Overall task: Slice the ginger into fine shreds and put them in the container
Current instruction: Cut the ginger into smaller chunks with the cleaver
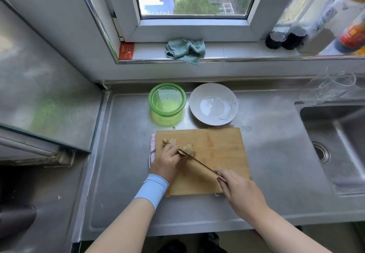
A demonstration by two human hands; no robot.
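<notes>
A knobbly piece of ginger lies on the wooden cutting board, near its far left corner. My left hand presses down on the ginger, fingers curled over it. My right hand grips the handle of a knife. The blade runs diagonally up-left and its tip meets the ginger's right lobe. A green-rimmed clear container stands open behind the board on the left. Nothing shows inside it.
A white plate sits beside the container. The sink is at the right, with glassware behind it. A green cloth and bottles rest on the window sill. A pink cloth pokes out under the board's left edge.
</notes>
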